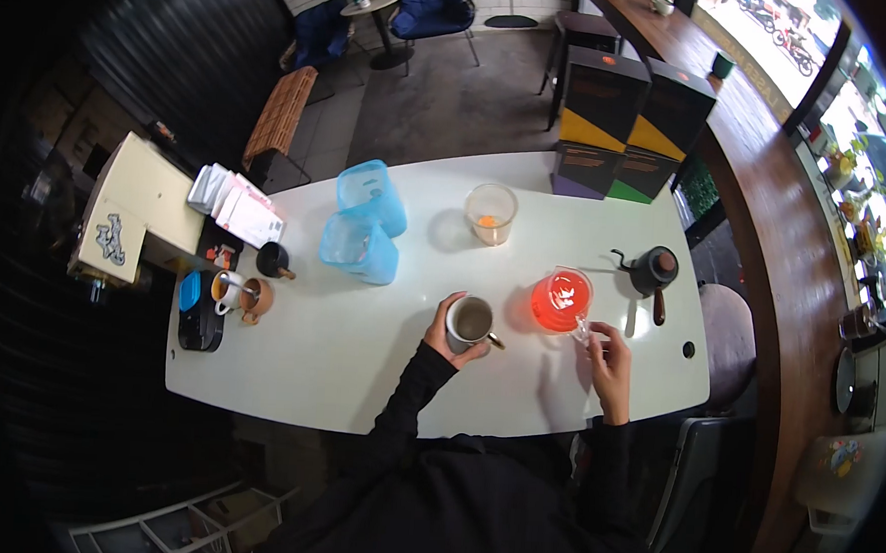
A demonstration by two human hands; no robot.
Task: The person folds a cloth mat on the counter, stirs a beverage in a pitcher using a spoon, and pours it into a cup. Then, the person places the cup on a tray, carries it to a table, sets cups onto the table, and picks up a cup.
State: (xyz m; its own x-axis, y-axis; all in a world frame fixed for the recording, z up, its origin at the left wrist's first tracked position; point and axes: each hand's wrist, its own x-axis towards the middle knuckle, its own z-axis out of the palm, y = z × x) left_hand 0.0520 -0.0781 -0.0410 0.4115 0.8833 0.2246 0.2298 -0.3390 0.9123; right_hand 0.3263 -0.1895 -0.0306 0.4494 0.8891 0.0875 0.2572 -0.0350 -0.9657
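My left hand [443, 335] is wrapped round a white mug [472, 320] near the table's front edge. Its inside looks greyish, and a handle sticks out at the lower right. To its right, my right hand [609, 359] grips the clear handle of a pitcher [562, 301] that holds bright red liquid. Whether the pitcher rests on the table or is slightly raised, I cannot tell. Beyond both stands a clear cup [491, 215] with something orange low in it. A dark gooseneck kettle [654, 272] with a wooden handle is to the right of the pitcher.
Two translucent blue containers [362, 247] stand left of centre on the white table [437, 396]. Several black boxes [621, 126] are stacked at the back right. Cups [256, 300], a black scale-like device [201, 312] and a cream cabinet [136, 210] line the left side.
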